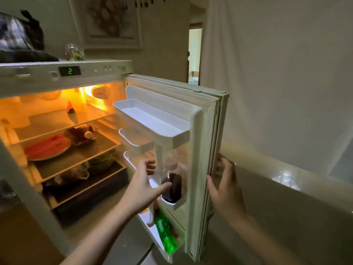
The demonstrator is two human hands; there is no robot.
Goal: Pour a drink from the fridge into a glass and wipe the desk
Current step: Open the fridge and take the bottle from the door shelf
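We see a clear plastic bottle (172, 180) standing upright in a white holder on the fridge door (198, 150), its smooth rounded body about half full of dark liquid, the neck and pale cap rising behind the shelf. Our left hand (141, 190) reaches toward it, fingers (152, 165) spread apart, thumb touching the bottle's side. Our right hand (223, 180) wraps the door's outer edge, fingers curled on it. A glossy green bottle (165, 234) leans in the lowest door rack
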